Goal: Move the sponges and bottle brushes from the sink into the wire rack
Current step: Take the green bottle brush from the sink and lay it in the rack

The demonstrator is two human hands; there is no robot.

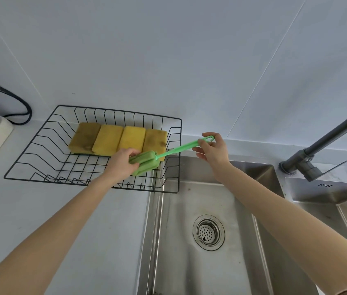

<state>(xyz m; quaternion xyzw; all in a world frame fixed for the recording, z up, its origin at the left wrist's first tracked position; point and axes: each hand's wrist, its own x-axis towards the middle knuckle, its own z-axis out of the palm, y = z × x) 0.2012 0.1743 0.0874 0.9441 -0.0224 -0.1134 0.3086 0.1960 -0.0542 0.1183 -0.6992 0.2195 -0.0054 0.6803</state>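
Sink (189, 273) apparently bare; both hands' fingers pinch one green brush (147, 161); four sponges (118, 139) racked.

— What do we see behind the counter?
— We see a pale panelled wall (168, 50) with thin seams, evenly lit.
— And lower down?
— A pale countertop (51, 209), a black cable (22, 103) at left, a grey faucet (321, 143) at right.
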